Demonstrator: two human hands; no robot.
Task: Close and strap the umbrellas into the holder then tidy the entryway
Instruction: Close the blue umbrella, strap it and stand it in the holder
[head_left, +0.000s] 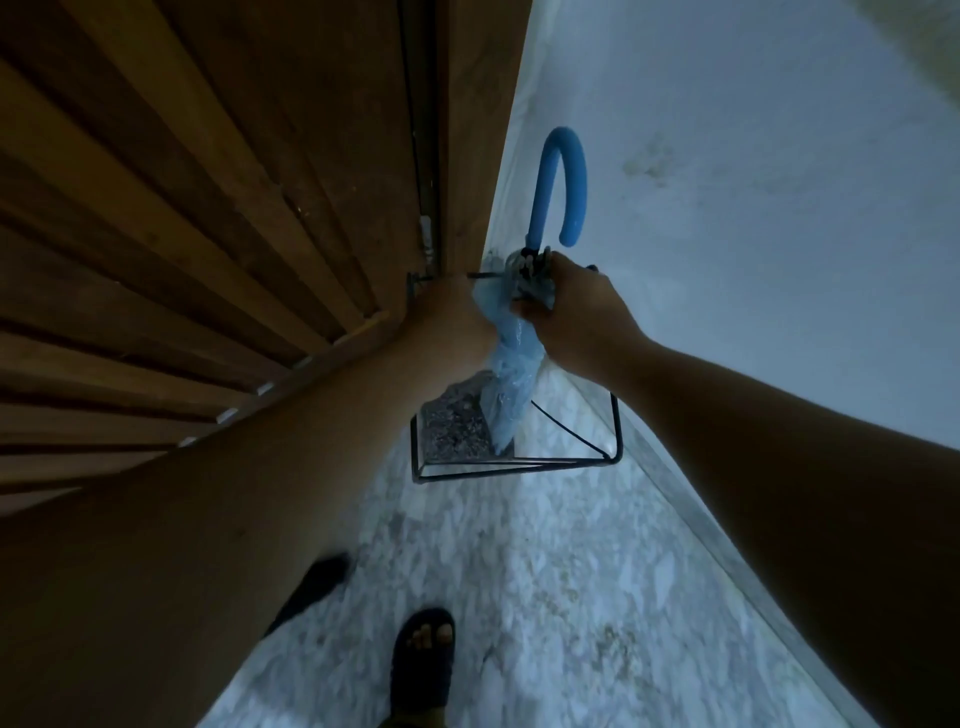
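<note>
I see both hands at frame centre — left hand (451, 316) and right hand (570, 304) clamped around the blue umbrella (511, 384) standing in the wire holder (616, 431).

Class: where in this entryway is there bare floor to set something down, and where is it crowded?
Bare marble floor lies between the black wire holder and the sandalled foot, bordered by the white wall. It is crowded at the holder, where both hands grip the light blue umbrella.

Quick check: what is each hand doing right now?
Left hand: grips the folded blue umbrella at its canopy.
Right hand: fingers curled round the umbrella's gathered top, below the handle.
</note>
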